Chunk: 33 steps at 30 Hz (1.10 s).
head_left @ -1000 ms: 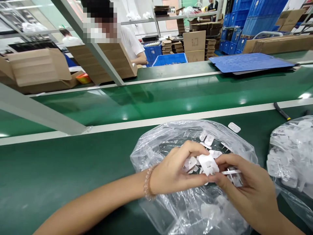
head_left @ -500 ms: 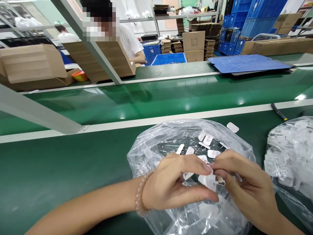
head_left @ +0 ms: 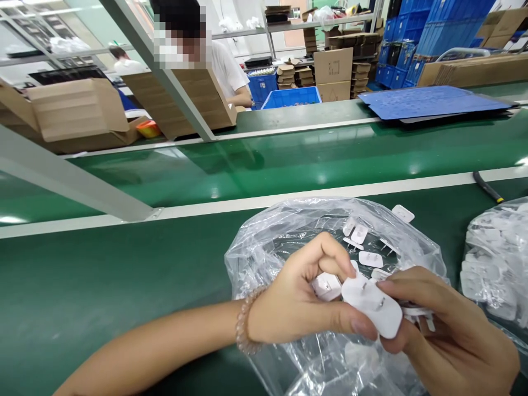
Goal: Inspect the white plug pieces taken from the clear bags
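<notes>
Between my two hands is a white rounded plug plate (head_left: 371,308) with two metal pins, its pin side facing up. My left hand (head_left: 297,302), wearing a beaded bracelet, pinches its left end between thumb and forefinger. The thumb and forefinger of my right hand (head_left: 449,324) grip the other end. More white pronged pieces (head_left: 421,313) show within the right hand, partly hidden by the fingers. Below the hands lies an open clear plastic bag (head_left: 264,236) with several similar plug plates (head_left: 370,259) in it. Another white piece (head_left: 328,286) shows behind the left fingers.
A loose white plate (head_left: 403,213) rests at the bag's far edge. To the right lies a second bag (head_left: 495,258) full of white parts, near a black tool handle (head_left: 487,187). A metal post (head_left: 74,176) stands left. Across the green belt (head_left: 289,159), a person works behind cardboard boxes.
The plate between my hands has turned so its broad, pinned face shows. My right hand has moved right and down, and its other pronged pieces now show. The view has shifted slightly.
</notes>
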### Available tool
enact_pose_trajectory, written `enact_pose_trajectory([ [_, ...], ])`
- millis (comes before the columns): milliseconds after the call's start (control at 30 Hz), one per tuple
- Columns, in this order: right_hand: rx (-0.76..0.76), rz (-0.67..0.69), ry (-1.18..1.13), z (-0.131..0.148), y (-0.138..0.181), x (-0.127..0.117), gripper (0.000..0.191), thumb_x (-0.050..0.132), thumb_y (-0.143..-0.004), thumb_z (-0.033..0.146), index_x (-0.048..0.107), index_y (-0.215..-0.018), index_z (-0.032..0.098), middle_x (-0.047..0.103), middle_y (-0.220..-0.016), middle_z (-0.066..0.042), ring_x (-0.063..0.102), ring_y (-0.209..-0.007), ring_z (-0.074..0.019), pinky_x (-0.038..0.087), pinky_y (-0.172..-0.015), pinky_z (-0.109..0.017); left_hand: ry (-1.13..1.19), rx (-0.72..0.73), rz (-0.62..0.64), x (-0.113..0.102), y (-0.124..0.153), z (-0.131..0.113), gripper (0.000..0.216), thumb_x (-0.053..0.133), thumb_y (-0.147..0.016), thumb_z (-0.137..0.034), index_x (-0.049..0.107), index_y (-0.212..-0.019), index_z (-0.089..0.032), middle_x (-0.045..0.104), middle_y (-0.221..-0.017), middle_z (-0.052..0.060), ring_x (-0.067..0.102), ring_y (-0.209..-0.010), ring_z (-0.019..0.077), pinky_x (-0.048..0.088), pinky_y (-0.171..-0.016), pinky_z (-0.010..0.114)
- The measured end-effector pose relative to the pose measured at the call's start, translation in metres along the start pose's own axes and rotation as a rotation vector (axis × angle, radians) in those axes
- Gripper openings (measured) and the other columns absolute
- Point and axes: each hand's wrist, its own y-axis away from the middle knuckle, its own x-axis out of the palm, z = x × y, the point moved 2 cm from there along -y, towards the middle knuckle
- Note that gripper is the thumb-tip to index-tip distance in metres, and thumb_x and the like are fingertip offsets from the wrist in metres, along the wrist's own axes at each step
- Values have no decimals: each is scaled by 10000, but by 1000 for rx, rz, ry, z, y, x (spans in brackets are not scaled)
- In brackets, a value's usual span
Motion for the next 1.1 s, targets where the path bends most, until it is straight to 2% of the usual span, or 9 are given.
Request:
enact_pose_trajectory([
  [233, -79, 39, 98, -5, -4, -1, 174, 646, -907, 370, 608, -1063, 303, 696, -786, 10, 639, -599, -129, 518, -543, -214, -14, 19, -57, -3, 0, 2, 320, 838, -730, -208, 538, -837, -169, 646, -778, -36, 573, -614, 41, 476, -618, 146],
  [333, -80, 62, 104, -5, -4, -1, 172, 593, -939, 397, 590, -1054, 269, 684, -790, 13, 648, -634, -106, 518, -565, -165, -18, 37, -74, -2, 1, 2, 331, 859, -684, -149, 550, -805, -159, 665, -760, -31, 588, -624, 44, 468, -615, 135],
  [600, -85, 74, 104, -5, -4, 0, 166, 570, -948, 410, 565, -1038, 270, 678, -786, 31, 639, -635, -78, 509, -600, -123, -31, 64, -19, -2, 1, 3, 320, 799, -688, -3, 561, -824, -168, 668, -745, -50, 626, -683, 48, 494, -667, 129],
  [867, -53, 45, 79, -4, -2, 6, 206, 575, -933, 480, 558, -989, 283, 672, -710, 37, 639, -598, -105, 496, -548, -168, 25, 73, 31, -2, 3, 4, 218, 770, -784, -117, 572, -865, -162, 614, -716, -29, 601, -659, 55, 499, -636, 129],
  [1100, -134, 66, 60, 0, -7, 1, 199, 577, -944, 437, 554, -927, 241, 644, -652, 44, 589, -505, -70, 470, -500, -151, -51, 62, 63, -1, 2, 1, 220, 758, -824, -232, 547, -845, -175, 583, -730, -46, 576, -646, 40, 481, -648, 117],
])
